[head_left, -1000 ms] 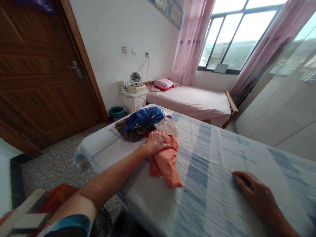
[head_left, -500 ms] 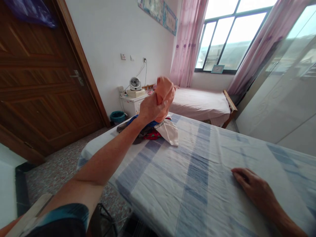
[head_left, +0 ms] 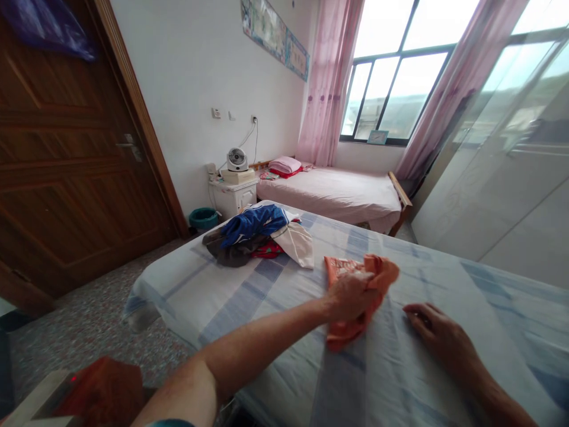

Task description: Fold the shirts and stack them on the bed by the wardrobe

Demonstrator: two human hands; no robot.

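My left hand [head_left: 353, 295] is closed on a bunched orange shirt [head_left: 340, 335] with pale lettering, over the middle of the bed. Part of the shirt sticks up past my fingers, and the rest hangs down to the checked sheet [head_left: 284, 308]. To the right, my right hand [head_left: 438, 332] rests on the sheet, fingers loosely bent, with nothing seen in it; its palm is hidden. A heap of clothes lies at the bed's far left: a blue garment [head_left: 255, 224], a dark grey one [head_left: 231, 252], a red one [head_left: 268, 249] and a whitish one [head_left: 297, 242].
Beyond the bed stand a white nightstand [head_left: 237, 198] with a small fan [head_left: 237, 159], a teal bin [head_left: 203, 218] and a second bed [head_left: 342, 190] with pink bedding. A wooden door [head_left: 66, 160] is at left, a glossy wardrobe [head_left: 502, 196] at right. Something orange [head_left: 106, 388] shows at lower left.
My left hand has brought the orange shirt from above the clothes heap right and down to the middle of the bed. My right hand stays on the sheet. The view has shifted slightly.
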